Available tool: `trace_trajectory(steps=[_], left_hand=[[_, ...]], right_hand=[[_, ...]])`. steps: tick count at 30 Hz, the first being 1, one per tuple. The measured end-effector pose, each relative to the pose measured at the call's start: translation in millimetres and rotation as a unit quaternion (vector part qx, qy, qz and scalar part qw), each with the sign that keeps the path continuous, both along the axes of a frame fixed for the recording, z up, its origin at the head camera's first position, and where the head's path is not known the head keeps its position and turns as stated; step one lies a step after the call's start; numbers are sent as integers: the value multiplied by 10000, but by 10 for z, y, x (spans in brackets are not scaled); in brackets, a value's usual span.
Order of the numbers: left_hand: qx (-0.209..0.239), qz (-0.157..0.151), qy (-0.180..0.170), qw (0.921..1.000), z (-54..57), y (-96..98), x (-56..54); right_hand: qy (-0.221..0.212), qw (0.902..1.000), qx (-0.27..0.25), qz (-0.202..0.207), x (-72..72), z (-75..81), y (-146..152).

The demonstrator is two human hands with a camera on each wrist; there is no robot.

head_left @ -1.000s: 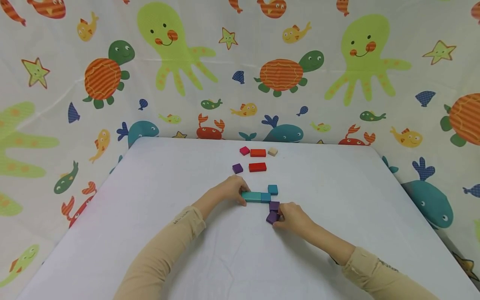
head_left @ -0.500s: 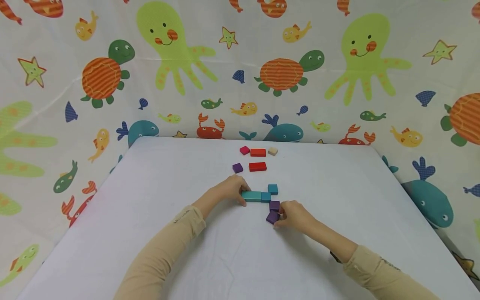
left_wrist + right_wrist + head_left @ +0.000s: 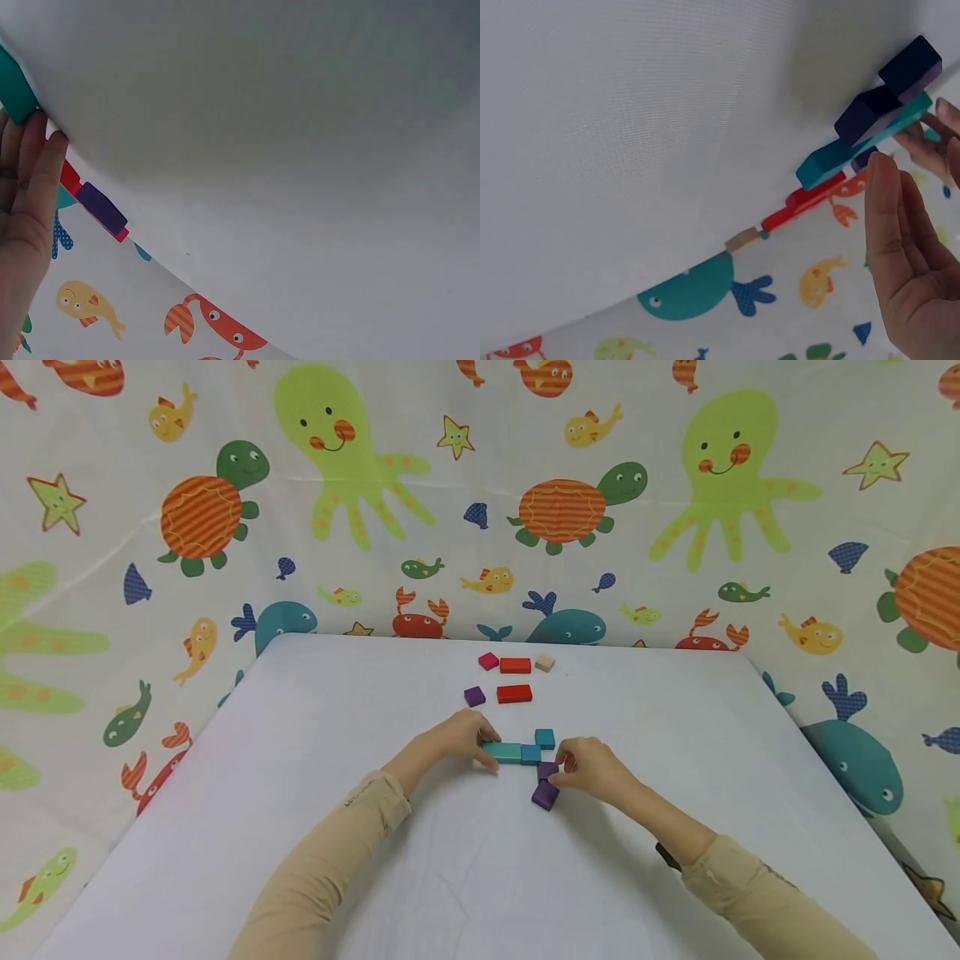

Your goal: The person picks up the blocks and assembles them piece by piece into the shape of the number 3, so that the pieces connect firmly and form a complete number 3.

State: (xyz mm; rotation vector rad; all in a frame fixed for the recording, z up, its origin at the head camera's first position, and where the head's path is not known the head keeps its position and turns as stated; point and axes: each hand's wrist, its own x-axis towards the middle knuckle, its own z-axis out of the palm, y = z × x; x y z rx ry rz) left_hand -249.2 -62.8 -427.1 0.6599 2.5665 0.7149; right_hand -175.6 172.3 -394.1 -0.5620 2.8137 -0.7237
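Observation:
My left hand (image 3: 461,735) is at the left end of a long teal block (image 3: 504,753), fingers along its far side and thumb at its near edge. In the left wrist view its fingertips lie against the teal block (image 3: 16,88). A blue square block (image 3: 531,755) adjoins the teal one, and another blue block (image 3: 544,739) stands at its far right corner. Two purple blocks, one (image 3: 548,771) straight and one (image 3: 545,795) turned, lie nearer to me. My right hand (image 3: 596,768) is just right of them, holding nothing, its fingers extended in the right wrist view.
Farther back on the white table (image 3: 360,693) lie two red blocks, one (image 3: 514,694) nearer and one (image 3: 515,666) behind it. Around them are a purple block (image 3: 475,697), a pink block (image 3: 488,662) and a beige block (image 3: 545,663). A sea-animal patterned curtain (image 3: 480,552) hangs behind.
My right hand has let go of the turned purple block and moved slightly away from me, beside the straight purple one. My left thumb has shifted a little; the blocks look unmoved.

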Motion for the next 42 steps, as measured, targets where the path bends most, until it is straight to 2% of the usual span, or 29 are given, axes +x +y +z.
trace_trajectory(steps=[6, 11, 15, 19, 26, 32, 36, 42], left_hand=[[242, -17, -166, 9996, 44, -61, -18], [210, -44, -263, 9994, 88, -86, -15], [222, 61, -228, 9995, 127, -83, -7], [272, 86, -5, 9996, 110, -82, -1], [374, 145, 724, 9966, 59, -95, 18], [441, 414, 1010, 9930, 40, -78, 29], [428, 655, 1260, 9889, 25, -82, 31], [430, 966, 1519, 9827, 46, -101, -12]], right_hand=[[74, 9999, -77, -39, -100, -22, -26], [162, 9997, -160, -101, -195, -54, -42], [357, 9989, -286, -101, -272, -73, -45], [448, 9984, -315, -123, -324, -79, -42], [520, 9982, -248, 138, -419, -129, -72], [721, 9972, -61, 203, -492, -180, -105], [707, 9973, 13, 179, -537, -193, -128], [825, 9965, 63, 113, -623, -193, -160]])
